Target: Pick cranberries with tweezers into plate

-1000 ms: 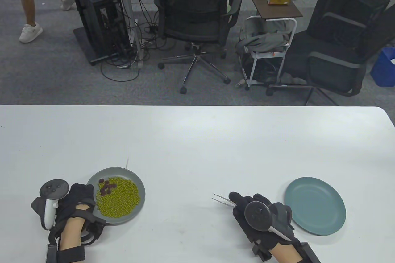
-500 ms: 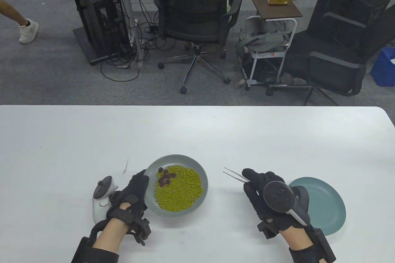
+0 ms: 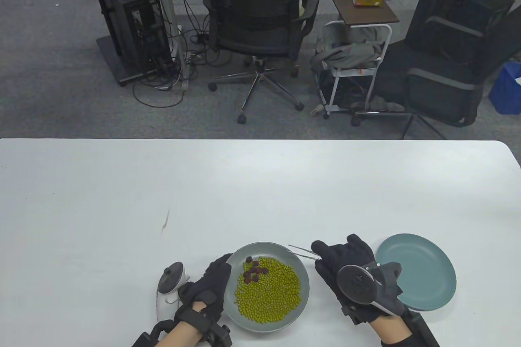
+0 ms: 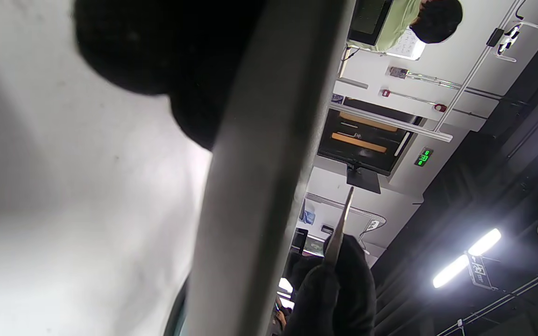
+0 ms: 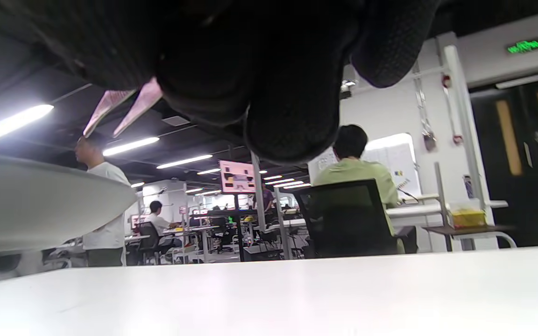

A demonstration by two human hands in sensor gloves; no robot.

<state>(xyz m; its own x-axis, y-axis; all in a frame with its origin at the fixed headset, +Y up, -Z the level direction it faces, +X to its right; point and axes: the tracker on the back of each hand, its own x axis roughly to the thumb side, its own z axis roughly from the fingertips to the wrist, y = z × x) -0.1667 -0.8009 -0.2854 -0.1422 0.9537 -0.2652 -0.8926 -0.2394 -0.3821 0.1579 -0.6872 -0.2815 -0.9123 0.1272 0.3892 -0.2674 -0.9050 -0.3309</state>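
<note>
A grey plate [image 3: 243,320] of green peas carries several dark red cranberries [image 3: 254,272] at its upper left. My left hand [image 3: 211,285] grips the plate's left rim; that rim fills the left wrist view [image 4: 259,186]. My right hand [image 3: 342,265] holds metal tweezers [image 3: 303,252], whose open tips reach over the plate's upper right rim, short of the cranberries. The tweezers also show in the right wrist view [image 5: 122,105]. An empty teal plate [image 3: 423,273] lies just right of my right hand.
The white table [image 3: 260,184] stretches away behind the plates. A small dark scrap [image 3: 166,223] lies on it left of centre. Office chairs, a side cart and a computer tower stand on the floor beyond the far edge.
My left hand has dragged the pea plate right and toward me, close to the front edge. My right hand with the tweezers has moved left until the tips are over the plate's rim.
</note>
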